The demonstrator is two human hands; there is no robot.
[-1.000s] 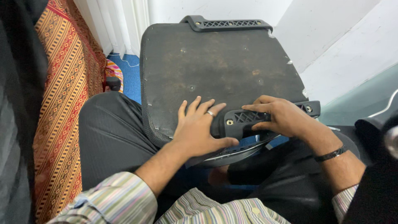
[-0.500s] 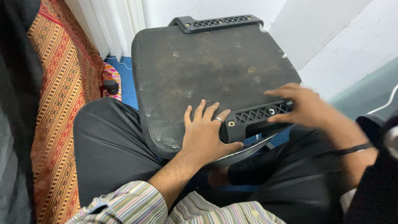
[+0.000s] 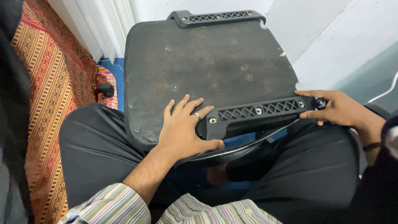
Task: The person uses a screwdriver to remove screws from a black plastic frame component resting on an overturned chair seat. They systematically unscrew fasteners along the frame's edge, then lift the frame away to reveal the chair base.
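- Seat panel (image 3: 207, 70): dark, worn, lying flat across the person's lap, its far edge toward the white wall (image 3: 331, 33).
- Near bracket (image 3: 257, 114): black latticed plastic bar along the panel's near edge.
- Far bracket (image 3: 217, 17): matching bar on the far edge.
- Left hand (image 3: 182, 130): fingers spread open, flat on the panel, thumb wrapped around the near bracket's left end.
- Right hand (image 3: 340, 108): fingers closed around the near bracket's right end.
- Patterned orange cloth (image 3: 54, 91): at left.

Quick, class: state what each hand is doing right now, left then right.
Left hand: open, flat on the seat base, thumb under its edge.
Right hand: fingers closed on the black bracket end.
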